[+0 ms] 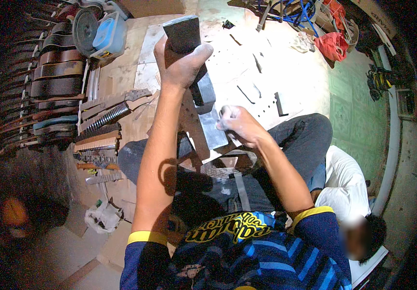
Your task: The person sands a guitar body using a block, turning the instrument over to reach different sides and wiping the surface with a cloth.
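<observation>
My left hand [182, 67] is wrapped round a dark rectangular block [183, 37] with a pale, dusty edge, raised at the far end of the work. Below it a long board [213, 129], dusty grey on its face with a black stretch, runs toward my lap between my legs. Beside the board's right edge is my right hand [240, 125], its fingers curled and pressed together. What they hold, if anything, is hidden. Pale dust coats both hands.
Guitar bodies [58, 72] stand in rows at the left, near guitar necks [104, 118] and a clear plastic tub [111, 36]. Small black strips [280, 104] lie on the floor. A red bag [332, 46] sits far right. Another person in white [346, 181] is close at my right.
</observation>
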Demonstrator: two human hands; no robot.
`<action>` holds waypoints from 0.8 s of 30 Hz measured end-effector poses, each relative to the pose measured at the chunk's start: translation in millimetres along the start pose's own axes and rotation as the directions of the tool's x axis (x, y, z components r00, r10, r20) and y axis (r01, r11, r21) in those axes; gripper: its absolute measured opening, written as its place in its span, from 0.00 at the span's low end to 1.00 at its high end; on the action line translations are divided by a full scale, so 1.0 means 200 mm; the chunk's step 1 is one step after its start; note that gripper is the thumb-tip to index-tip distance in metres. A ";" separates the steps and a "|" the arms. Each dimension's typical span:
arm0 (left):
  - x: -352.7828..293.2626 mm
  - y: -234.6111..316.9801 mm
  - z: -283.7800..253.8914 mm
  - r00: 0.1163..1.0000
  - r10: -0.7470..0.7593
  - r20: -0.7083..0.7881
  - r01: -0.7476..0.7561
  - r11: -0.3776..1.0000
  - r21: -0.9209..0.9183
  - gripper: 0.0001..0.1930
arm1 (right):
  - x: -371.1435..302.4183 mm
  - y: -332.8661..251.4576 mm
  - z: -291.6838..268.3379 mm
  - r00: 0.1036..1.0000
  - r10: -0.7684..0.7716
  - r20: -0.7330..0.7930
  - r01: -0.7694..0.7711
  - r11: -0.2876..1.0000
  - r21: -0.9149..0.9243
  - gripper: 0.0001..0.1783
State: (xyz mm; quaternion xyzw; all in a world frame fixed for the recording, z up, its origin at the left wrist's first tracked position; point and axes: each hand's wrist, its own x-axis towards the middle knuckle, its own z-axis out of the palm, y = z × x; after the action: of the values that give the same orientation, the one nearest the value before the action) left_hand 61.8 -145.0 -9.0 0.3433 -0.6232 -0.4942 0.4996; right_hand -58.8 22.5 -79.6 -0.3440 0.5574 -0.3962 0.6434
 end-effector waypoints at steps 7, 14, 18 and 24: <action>-0.01 0.02 0.03 1.000 -0.019 -0.019 0.019 1.000 -0.009 0.11 | 0.09 0.07 0.01 0.682 -0.669 -0.296 0.538 0.732 -0.417 0.12; -0.02 0.03 0.03 0.998 0.063 -0.017 -0.061 0.996 0.070 0.11 | -0.05 0.00 0.00 0.974 -0.139 -0.180 0.178 0.959 0.222 0.13; -0.01 0.01 0.03 0.998 0.067 -0.001 -0.067 0.997 0.026 0.11 | 0.01 -0.04 -0.05 0.994 -0.105 -0.016 0.103 0.991 -0.087 0.15; 0.02 -0.01 -0.02 0.987 -0.139 -0.075 0.146 0.984 0.099 0.11 | 0.09 0.01 0.01 0.722 -0.537 -0.436 0.494 0.841 -0.218 0.07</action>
State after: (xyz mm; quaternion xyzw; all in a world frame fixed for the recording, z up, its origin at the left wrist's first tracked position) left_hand 64.8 -149.7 -10.2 0.4295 -0.6046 -0.4834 0.4651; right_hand -56.2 7.0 -88.7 -0.4035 0.5977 -0.6075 0.3332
